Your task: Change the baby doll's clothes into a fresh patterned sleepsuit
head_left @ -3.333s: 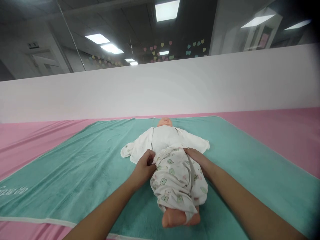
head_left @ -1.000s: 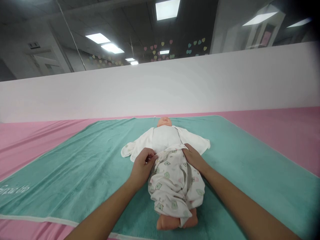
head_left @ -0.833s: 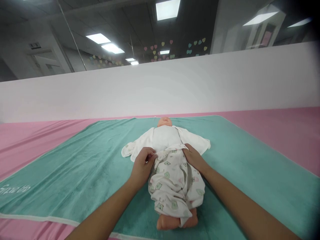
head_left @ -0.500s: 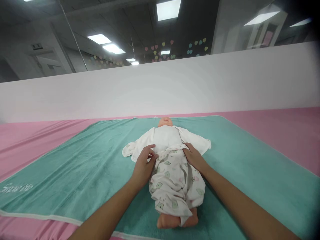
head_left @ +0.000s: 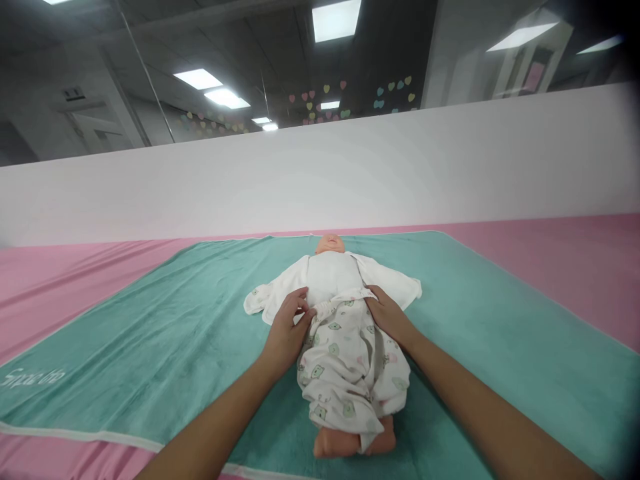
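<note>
A baby doll (head_left: 331, 244) lies on its back with its feet toward me, on a teal blanket (head_left: 200, 320). It wears a white top (head_left: 333, 272) with the sleeves spread out, and white pants (head_left: 334, 360) printed with small green and pink figures. At the left side of the waistband, my left hand (head_left: 287, 327) pinches the cloth between curled fingers and thumb. My right hand (head_left: 387, 313) grips the waistband's right side, its fingertips partly hidden by the cloth. Below the bunched pant legs, the doll's bare feet (head_left: 337, 442) stick out.
A pink cover (head_left: 575, 260) shows around the blanket. White lettering (head_left: 33, 377) marks the blanket's left part. Behind rises a low white wall (head_left: 320, 180), topped by dark glass with heart stickers (head_left: 327, 88) and reflected ceiling lights.
My left fingers have shifted very slightly at the waistband. The doll, its clothes and my right hand look the same.
</note>
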Available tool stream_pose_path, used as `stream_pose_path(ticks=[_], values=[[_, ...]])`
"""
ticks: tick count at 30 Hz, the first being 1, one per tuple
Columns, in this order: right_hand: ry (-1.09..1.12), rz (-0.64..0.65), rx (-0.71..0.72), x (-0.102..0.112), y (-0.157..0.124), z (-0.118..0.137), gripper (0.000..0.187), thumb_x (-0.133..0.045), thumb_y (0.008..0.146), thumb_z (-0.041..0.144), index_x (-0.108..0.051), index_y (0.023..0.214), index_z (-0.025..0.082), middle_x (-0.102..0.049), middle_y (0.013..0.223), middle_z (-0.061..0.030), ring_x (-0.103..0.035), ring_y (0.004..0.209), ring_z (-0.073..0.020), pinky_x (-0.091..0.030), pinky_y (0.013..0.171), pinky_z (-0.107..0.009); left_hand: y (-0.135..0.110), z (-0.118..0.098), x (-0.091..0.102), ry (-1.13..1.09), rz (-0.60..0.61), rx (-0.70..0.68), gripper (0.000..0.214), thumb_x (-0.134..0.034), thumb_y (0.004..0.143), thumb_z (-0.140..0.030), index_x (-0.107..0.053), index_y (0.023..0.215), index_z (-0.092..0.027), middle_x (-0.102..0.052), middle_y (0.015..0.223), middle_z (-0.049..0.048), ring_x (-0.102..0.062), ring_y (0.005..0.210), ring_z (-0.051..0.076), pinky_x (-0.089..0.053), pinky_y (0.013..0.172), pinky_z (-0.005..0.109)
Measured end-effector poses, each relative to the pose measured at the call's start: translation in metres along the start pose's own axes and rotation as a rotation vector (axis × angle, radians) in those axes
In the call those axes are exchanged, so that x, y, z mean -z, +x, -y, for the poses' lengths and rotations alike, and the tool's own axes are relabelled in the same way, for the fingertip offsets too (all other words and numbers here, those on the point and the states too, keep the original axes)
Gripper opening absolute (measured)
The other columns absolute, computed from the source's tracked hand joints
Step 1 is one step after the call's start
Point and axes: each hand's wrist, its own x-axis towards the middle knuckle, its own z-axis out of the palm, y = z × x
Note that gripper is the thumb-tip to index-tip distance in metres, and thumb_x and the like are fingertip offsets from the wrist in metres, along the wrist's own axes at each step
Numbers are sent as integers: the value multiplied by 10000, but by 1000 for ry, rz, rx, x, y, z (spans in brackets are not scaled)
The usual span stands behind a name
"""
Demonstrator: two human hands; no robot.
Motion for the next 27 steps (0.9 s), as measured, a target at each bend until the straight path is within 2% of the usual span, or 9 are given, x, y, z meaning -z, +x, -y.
stream_pose_path(ticks=[17, 27], values=[[-10, 36, 23, 0, 0, -1, 338, -317, 838, 375, -533, 1049, 224, -605, 1023, -50, -532, 1007, -221, -375, 900, -341, 1, 1, 1, -2, 16, 9, 168, -491, 824, -333, -484, 733, -192, -452, 1289, 47, -466, 1122, 213, -412, 912, 354], [-9, 43, 22, 1, -1, -1, 348, -315, 834, 402, -529, 1049, 230, -596, 1034, -51, -525, 992, -224, -378, 872, -333, 2, 3, 1, 8, 23, -5, 167, -486, 832, -322, -480, 728, -191, -446, 1278, 44, -434, 1159, 199, -416, 888, 319]])
